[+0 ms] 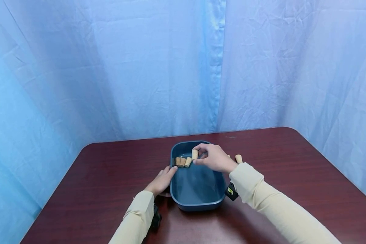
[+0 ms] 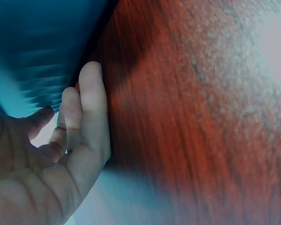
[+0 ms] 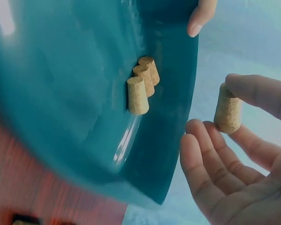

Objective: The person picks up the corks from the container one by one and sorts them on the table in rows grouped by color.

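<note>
My right hand (image 1: 214, 158) pinches a tapered cork stopper (image 3: 228, 110) between thumb and index finger, above the far part of a dark blue rectangular bin (image 1: 198, 204). The other fingers of that hand are extended and apart from the cork. Inside the bin, 3 corks stand in a row near the left wall: a brown cork (image 1: 178, 162), a second brown cork (image 1: 183, 162) and a paler cork (image 1: 188, 162). At the bin's left side my left hand (image 1: 162, 179) grips the wall, thumb at the rim and fingers along the outside.
On the dark red wooden table (image 1: 116, 189), another cork (image 1: 238, 158) lies right of the bin, behind the right wrist. Part of one more pale cork (image 1: 229, 156) shows beside it. A light blue curtain (image 1: 158, 67) hangs behind the table's far edge.
</note>
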Demonstrator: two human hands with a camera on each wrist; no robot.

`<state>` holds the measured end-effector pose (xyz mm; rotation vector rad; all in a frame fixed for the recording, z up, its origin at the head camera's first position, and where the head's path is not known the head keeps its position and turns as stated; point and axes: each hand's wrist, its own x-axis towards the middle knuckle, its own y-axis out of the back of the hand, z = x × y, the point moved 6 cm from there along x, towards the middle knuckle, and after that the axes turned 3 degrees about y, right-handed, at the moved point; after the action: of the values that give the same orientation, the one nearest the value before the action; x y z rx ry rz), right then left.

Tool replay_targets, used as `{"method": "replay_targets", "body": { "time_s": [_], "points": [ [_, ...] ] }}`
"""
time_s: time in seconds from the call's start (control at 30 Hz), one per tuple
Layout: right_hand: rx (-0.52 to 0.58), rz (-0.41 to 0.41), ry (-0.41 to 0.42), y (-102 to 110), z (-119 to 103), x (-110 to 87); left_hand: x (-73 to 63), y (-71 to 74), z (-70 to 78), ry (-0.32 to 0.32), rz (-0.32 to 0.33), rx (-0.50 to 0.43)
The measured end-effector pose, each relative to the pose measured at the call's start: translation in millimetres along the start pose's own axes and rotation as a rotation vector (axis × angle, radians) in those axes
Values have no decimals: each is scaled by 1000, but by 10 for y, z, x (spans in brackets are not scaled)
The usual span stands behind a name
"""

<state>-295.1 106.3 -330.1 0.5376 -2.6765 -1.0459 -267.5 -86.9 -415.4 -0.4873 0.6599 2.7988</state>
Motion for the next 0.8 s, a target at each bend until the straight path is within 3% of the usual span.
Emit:
{"method": "replay_targets", "body": {
  "time_s": [0.33, 0.8],
  "points": [
    [-11, 4, 34, 208, 152, -56, 1, 4, -2, -18, -23, -13],
    [-59, 15, -6, 657, 531, -301, 9, 5, -11, 1, -22, -14]
  ]
}}
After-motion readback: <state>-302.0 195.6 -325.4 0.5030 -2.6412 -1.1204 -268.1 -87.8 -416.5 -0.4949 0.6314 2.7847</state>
